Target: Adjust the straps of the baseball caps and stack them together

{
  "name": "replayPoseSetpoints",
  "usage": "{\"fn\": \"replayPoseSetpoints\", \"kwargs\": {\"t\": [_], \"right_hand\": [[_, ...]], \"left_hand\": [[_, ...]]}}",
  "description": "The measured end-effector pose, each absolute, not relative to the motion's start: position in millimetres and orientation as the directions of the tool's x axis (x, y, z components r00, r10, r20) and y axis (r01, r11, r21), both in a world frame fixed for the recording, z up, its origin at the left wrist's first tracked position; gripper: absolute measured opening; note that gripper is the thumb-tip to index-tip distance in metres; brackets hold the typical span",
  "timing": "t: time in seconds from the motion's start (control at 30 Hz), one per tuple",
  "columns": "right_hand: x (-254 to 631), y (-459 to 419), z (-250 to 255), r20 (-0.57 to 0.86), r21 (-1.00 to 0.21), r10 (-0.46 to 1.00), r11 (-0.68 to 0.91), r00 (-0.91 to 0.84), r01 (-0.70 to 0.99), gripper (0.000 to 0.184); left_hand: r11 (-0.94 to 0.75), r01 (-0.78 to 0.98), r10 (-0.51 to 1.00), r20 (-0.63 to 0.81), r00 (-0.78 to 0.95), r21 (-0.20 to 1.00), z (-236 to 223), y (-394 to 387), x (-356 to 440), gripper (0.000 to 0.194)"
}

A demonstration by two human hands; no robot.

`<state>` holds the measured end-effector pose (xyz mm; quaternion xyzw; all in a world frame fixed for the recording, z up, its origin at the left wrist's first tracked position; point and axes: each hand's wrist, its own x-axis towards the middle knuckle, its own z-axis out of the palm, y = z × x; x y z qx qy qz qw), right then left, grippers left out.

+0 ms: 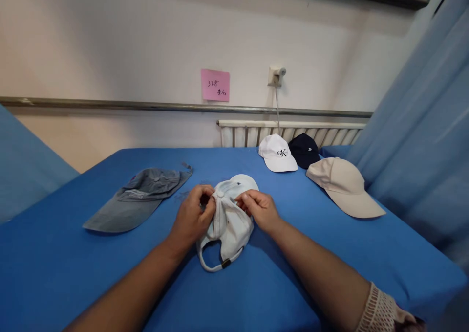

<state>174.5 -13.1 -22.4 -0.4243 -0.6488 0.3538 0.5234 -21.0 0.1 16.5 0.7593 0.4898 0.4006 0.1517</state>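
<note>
A pale, off-white baseball cap (234, 224) lies in front of me on the blue cover, its brim pointing away and its back strap with a dark buckle towards me. My left hand (194, 212) pinches the cap's fabric on the left side, close to the top button. On the right side, my right hand (260, 209) pinches the fabric near the brim with thumb and forefinger. The crown looks soft and creased between the two hands. A grey cap (141, 200) rests to the left, apart from my hands.
A white cap (276, 153) with black letters, a dark navy cap (305, 151) and a beige cap (342, 183) sit at the back right of the blue-covered table (278, 283). Behind stand a radiator (242, 135) and a wall socket (274, 77). Blue curtains (421, 141) hang at the right.
</note>
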Motion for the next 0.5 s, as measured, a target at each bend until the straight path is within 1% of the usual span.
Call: {"fn": "replayPoseSetpoints", "kwargs": {"t": [0.03,0.07,0.13,0.23,0.27,0.33,0.4,0.5], "right_hand": [[175.7,-8.0,-25.9,0.317,-0.935,0.946,0.323,-0.062,0.149,0.026],[177.0,-3.4,-29.3,0.290,-0.944,0.955,0.295,-0.057,0.150,0.022],[179.9,2.9,-33.7,0.328,-0.911,0.936,0.349,-0.128,0.221,0.019],[181.4,3.7,-34.1,0.425,-0.810,0.873,0.485,-0.241,0.330,0.032],[180.7,2.4,-33.3,0.441,-0.789,0.864,0.502,-0.244,0.355,0.034],[177.7,-0.3,-31.6,0.452,-0.756,0.862,0.506,-0.229,0.415,0.030],[174.9,-1.8,-30.5,0.466,-0.706,0.854,0.516,-0.231,0.484,0.022],[176.1,-1.2,-27.4,0.552,-0.631,0.810,0.560,-0.198,0.537,0.014]], "left_hand": [[-0.473,0.585,0.870,0.457,0.188,0.659,16.3,0.2,-20.8,0.012],[-0.470,0.553,0.874,0.450,0.182,0.688,15.9,0.2,-20.4,0.012],[-0.457,0.503,0.886,0.427,0.184,0.733,13.7,0.5,-18.8,0.013],[-0.435,0.432,0.900,0.392,0.189,0.790,6.6,1.4,-14.5,0.015],[-0.426,0.409,0.905,0.380,0.193,0.807,3.6,1.5,-12.8,0.015],[-0.413,0.377,0.910,0.356,0.214,0.829,-1.8,1.1,-9.7,0.017],[-0.420,0.385,0.904,0.342,0.256,0.822,-4.2,0.0,-8.4,0.019],[-0.474,0.488,0.880,0.391,0.269,0.733,1.2,-1.1,-12.2,0.021]]}}
